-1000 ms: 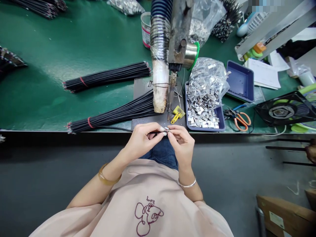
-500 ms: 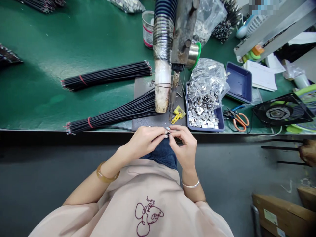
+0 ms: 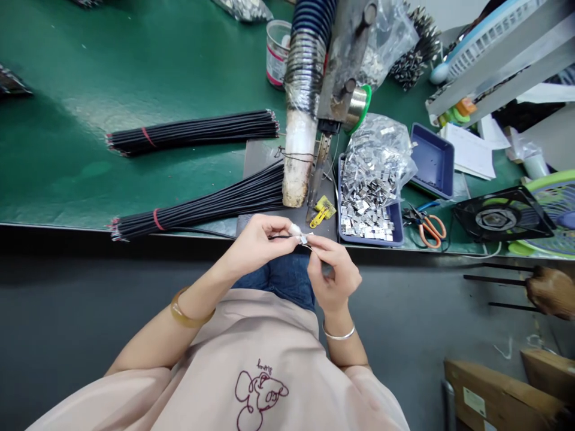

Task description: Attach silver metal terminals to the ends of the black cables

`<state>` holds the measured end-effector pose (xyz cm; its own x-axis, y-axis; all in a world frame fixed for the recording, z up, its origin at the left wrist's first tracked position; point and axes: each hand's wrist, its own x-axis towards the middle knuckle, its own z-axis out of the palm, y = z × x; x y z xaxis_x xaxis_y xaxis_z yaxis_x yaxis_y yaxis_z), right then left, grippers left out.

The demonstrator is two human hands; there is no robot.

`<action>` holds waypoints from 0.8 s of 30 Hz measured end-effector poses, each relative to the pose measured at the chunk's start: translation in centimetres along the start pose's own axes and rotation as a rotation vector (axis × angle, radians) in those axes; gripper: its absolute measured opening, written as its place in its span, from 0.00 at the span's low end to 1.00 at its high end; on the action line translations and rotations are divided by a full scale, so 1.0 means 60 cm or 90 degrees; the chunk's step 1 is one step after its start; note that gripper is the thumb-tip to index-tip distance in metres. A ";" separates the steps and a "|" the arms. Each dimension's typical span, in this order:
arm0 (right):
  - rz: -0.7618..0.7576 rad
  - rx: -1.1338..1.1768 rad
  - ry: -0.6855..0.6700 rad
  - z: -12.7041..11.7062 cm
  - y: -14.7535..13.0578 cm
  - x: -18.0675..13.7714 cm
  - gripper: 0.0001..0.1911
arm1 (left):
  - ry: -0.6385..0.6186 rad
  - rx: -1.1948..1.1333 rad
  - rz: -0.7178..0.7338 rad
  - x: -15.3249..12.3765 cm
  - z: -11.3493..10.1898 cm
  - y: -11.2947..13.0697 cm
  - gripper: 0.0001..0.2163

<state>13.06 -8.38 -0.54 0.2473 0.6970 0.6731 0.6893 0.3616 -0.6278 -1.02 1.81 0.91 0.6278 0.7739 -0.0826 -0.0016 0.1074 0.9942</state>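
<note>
Just in front of the table edge, my left hand (image 3: 258, 242) is closed around a thin black cable (image 3: 279, 237). Something white covers one of its fingertips. A small silvery metal piece (image 3: 303, 239) sits at the cable's end, between my two hands. My right hand (image 3: 335, 266) pinches at this piece with thumb and fingers; the exact grip is too small to make out. Beyond my hands lies a bundle of black cables (image 3: 215, 200), tied with a red band, its right end on a grey plate (image 3: 256, 158). A yellow clip (image 3: 321, 212) lies on that plate.
A soldering iron (image 3: 318, 173) and a taped hose (image 3: 299, 137) hang down over the plate. To the right stand a blue tray (image 3: 371, 240) of metal pieces, pliers (image 3: 431, 230) and a black fan (image 3: 501, 216). Another cable bundle (image 3: 193, 131) lies farther back.
My hands have drawn slightly apart at the fingertips, so the black cable and metal piece show more clearly. The left fingers have lifted a little. The camera view has shifted slightly.
</note>
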 end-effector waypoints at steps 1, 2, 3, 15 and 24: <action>0.015 0.004 0.014 0.002 0.003 0.000 0.10 | 0.010 -0.005 0.002 0.001 0.002 0.001 0.06; 0.045 0.020 0.035 0.004 0.007 0.000 0.08 | 0.018 -0.010 0.001 0.002 0.004 0.002 0.05; 0.082 0.043 0.053 0.004 0.011 0.000 0.07 | 0.023 -0.016 -0.002 0.003 0.005 0.004 0.05; 0.001 0.020 -0.001 0.008 0.031 0.002 0.09 | 0.035 0.010 -0.024 0.006 0.003 0.000 0.09; -0.064 -0.019 0.031 0.015 0.037 0.002 0.11 | 0.076 -0.021 -0.026 0.010 0.013 0.007 0.06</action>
<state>14.04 -6.94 -2.22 0.2081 0.6275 0.7503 0.7324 0.4085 -0.5447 -0.03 1.81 1.34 0.5313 0.8368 -0.1322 -0.0054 0.1594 0.9872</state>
